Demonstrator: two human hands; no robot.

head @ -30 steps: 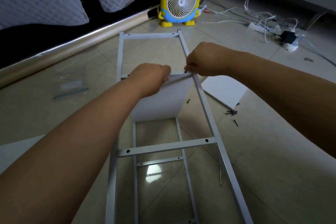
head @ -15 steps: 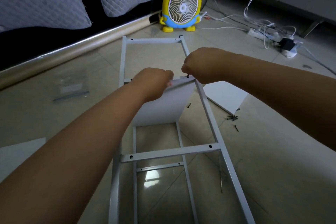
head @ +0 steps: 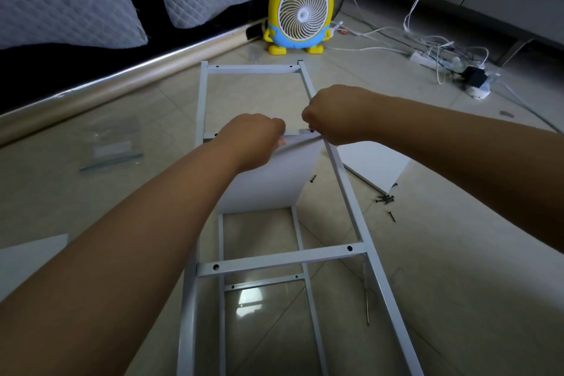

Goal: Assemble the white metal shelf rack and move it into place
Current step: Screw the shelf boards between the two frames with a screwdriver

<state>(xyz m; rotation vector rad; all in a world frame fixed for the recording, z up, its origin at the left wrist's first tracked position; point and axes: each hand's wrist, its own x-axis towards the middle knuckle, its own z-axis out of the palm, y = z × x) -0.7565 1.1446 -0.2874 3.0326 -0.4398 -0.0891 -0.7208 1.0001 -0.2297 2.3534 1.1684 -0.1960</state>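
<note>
Your rack (head: 280,261) lies on the floor (head: 457,253), long axis pointing away from you. Left hand (head: 253,137) grips the panel (head: 274,180) edge; right hand (head: 334,114), at the right rail (head: 346,192), seems to pinch a screw (head: 311,131).

The tiled floor (head: 457,253) carries the white metal shelf rack (head: 351,192), laid on its side. Right of it: a white panel (head: 375,165) with loose screws (head: 385,199) just beside it; left: a clear plastic bag (head: 111,149). A yellow fan (head: 300,11) stands beyond the far end.
</note>
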